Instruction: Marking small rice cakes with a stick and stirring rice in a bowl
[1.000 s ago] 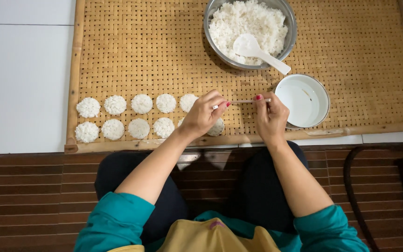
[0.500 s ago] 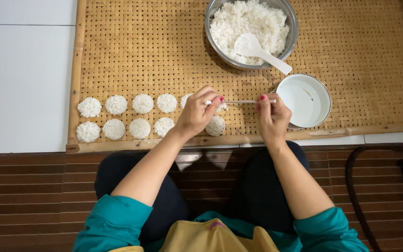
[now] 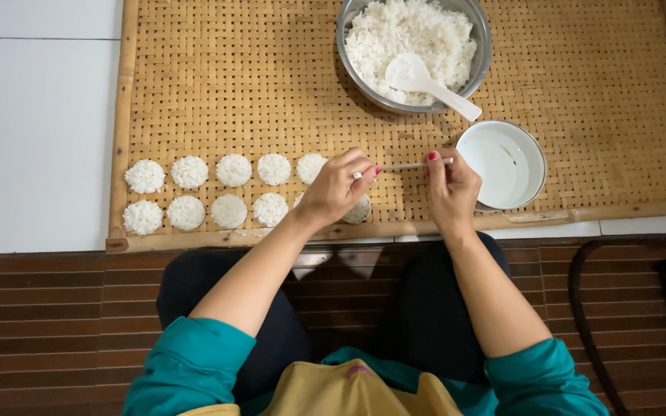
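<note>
Nearest the camera: teal sleeves [image 3: 186, 370], a tan apron [image 3: 356, 393] and dark trousers over a brown slatted floor [image 3: 48, 308].

Left hand [image 3: 337, 189]: positioned over the near edge of the woven tray [image 3: 580, 69]. Fingers curled together, with thumb and fingertips pinched on the left end of a thin stick [image 3: 418, 163]. Beneath this hand a small round mould [image 3: 360, 209] rests on the tray, partly hidden; whether the hand touches it cannot be told.

Right hand [image 3: 450, 189]: just right of the left hand. Fingers closed, clamped on the right end of the same stick. The stick lies level between both hands, above the tray.

Rice cakes [image 3: 210, 192]: flat white discs in two rows on the tray, to the left of the left hand. Far row: five discs. Near row: four discs clearly in view, with another partly hidden by the left hand. Discs sit near one another without touching.

White bowl [image 3: 502, 163]: on the tray, just right of the right hand, touching or nearly touching it. Its contents cannot be told.

Metal bowl [image 3: 483, 46]: at the far side of the tray, filled with cooked rice [image 3: 395, 31]. A white spoon [image 3: 425, 81] lies in the rice, handle resting over the near-right rim.

White floor tiles [image 3: 32, 115] lie left of the tray.
</note>
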